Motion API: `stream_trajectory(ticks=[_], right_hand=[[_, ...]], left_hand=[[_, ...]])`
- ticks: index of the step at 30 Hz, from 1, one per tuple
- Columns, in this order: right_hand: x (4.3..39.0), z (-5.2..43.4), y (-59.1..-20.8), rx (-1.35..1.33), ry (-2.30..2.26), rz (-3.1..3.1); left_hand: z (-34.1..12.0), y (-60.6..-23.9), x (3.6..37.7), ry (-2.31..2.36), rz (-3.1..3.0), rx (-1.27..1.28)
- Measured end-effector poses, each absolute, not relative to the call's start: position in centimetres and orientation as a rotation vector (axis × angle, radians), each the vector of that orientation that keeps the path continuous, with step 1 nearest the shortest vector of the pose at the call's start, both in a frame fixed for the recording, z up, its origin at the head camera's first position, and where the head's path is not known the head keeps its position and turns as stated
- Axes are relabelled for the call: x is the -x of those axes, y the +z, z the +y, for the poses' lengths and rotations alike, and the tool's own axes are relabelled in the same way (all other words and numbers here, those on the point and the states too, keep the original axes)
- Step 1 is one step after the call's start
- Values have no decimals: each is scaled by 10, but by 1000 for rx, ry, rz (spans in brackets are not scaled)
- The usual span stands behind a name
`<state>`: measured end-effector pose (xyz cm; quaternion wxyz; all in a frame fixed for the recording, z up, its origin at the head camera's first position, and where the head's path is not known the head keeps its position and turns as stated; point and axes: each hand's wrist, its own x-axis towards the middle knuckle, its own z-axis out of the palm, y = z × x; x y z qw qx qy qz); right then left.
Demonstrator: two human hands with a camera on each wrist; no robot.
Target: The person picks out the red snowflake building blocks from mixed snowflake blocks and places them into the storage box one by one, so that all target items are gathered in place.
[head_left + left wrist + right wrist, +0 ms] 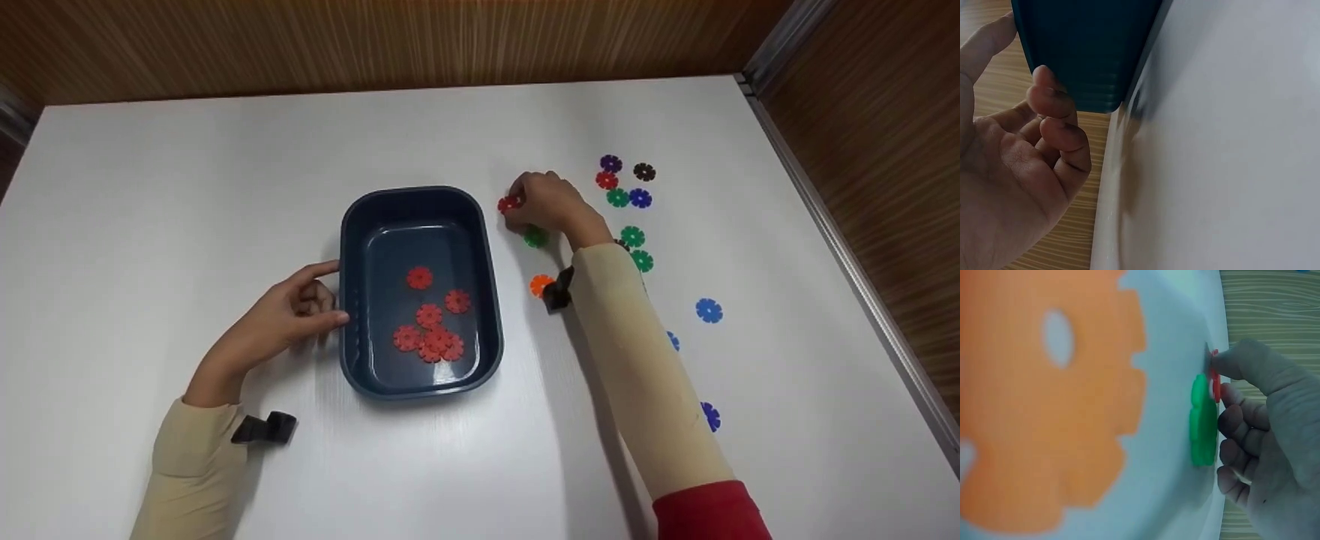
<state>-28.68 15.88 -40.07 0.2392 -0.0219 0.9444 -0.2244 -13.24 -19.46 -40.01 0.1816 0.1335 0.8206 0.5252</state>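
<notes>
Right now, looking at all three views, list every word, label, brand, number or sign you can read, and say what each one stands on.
None: no readable text shows in any view.
The blue tray, the red discs inside it, the red disc in the right hand and the white table bear no writing.

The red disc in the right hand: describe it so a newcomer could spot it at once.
Start at the dark blue tray mid-table. Just past its far right corner, the right hand pinches a red toothed disc. A green disc lies under that hand, and the other red loose disc sits untouched further right.
</notes>
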Motion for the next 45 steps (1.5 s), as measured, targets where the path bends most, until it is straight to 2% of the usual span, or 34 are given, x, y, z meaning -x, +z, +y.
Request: stream_trajectory(ticks=[16, 37, 45], right_hand=[[283, 157, -400, 124, -639, 2570], [282, 171, -406, 162, -1005, 2513], [279, 173, -398, 293, -1250, 2491]], left_hand=[[-194, -398, 129, 1489, 2315, -375], [-192, -399, 129, 1501, 2288, -372], [-194, -401, 130, 1487, 2302, -384]])
